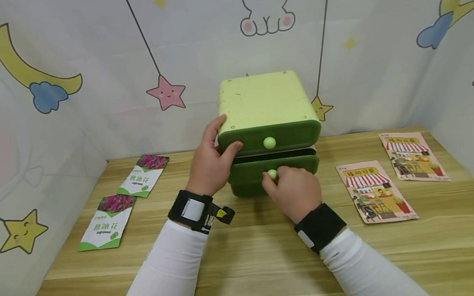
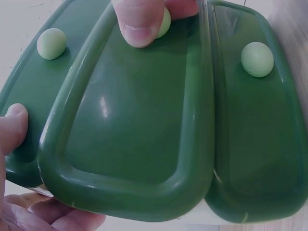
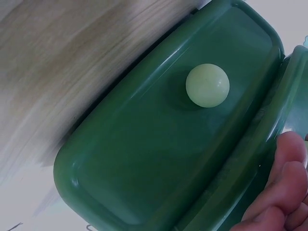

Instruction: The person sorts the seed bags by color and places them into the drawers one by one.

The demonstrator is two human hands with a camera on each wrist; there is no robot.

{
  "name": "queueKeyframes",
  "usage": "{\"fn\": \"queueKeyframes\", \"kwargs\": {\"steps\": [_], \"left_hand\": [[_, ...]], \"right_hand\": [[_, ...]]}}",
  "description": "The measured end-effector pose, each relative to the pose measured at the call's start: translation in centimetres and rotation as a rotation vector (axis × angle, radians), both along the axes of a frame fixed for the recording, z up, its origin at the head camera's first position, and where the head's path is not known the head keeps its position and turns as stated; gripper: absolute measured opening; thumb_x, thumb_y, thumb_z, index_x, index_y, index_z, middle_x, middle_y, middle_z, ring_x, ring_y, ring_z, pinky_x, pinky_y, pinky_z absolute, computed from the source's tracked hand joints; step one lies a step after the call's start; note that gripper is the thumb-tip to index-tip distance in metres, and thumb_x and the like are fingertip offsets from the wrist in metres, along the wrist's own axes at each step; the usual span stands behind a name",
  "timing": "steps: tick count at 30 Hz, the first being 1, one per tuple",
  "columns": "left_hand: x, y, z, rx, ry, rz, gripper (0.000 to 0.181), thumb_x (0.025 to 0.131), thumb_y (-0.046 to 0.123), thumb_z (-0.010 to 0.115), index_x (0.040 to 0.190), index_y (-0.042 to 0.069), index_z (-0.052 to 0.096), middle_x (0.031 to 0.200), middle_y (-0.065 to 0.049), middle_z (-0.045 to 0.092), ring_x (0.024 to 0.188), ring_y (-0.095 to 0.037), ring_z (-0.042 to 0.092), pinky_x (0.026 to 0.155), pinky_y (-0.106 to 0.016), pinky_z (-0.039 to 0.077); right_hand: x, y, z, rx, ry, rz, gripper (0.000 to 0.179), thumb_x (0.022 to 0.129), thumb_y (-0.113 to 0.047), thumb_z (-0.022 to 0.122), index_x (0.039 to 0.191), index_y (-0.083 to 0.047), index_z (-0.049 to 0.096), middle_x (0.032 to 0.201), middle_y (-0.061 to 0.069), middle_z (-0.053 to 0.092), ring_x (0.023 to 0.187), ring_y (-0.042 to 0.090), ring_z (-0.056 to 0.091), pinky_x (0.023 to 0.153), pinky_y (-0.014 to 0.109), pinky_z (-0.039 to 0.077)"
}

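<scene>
A small drawer cabinet [image 1: 263, 99] with a pale green top and dark green drawer fronts stands at the back of the table. My left hand [image 1: 210, 163] holds its left side, thumb on the front of the top drawer [image 1: 251, 142]. My right hand [image 1: 299, 189] pinches the round pale knob [image 1: 272, 174] of the middle drawer [image 2: 130, 106]. That drawer sticks out a little, with a dark gap above its front. In the right wrist view, the bottom drawer [image 3: 144, 159] with its own knob [image 3: 207, 85] lies flush below it.
Two seed packets [image 1: 106, 223] with pink flowers lie on the left of the wooden table [image 1: 252, 274]. On the right are two pink packets [image 1: 378, 195] with a striped awning picture. A white curtain with cartoon prints [image 1: 205, 33] hangs close behind the cabinet.
</scene>
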State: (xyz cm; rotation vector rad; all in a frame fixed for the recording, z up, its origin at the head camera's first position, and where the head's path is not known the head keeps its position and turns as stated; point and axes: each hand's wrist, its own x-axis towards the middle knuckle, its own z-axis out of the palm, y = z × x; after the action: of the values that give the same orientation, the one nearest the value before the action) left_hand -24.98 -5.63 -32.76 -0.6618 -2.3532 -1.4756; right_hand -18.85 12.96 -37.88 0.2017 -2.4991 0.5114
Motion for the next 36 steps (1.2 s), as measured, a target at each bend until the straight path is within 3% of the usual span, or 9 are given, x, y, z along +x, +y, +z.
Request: {"fn": "queueKeyframes", "kwargs": {"steps": [36], "left_hand": [[0.2, -0.09, 0.12, -0.009, -0.016, -0.004, 0.062, 0.092, 0.032, 0.06, 0.145, 0.032, 0.028, 0.146, 0.006, 0.031, 0.101, -0.015, 0.057, 0.074, -0.035, 0.054]], "right_hand": [[0.98, -0.12, 0.1, 0.01, 0.016, 0.015, 0.047, 0.086, -0.035, 0.054, 0.046, -0.017, 0.037, 0.041, -0.003, 0.034, 0.034, 0.013, 0.033, 0.03, 0.031, 0.026]]}}
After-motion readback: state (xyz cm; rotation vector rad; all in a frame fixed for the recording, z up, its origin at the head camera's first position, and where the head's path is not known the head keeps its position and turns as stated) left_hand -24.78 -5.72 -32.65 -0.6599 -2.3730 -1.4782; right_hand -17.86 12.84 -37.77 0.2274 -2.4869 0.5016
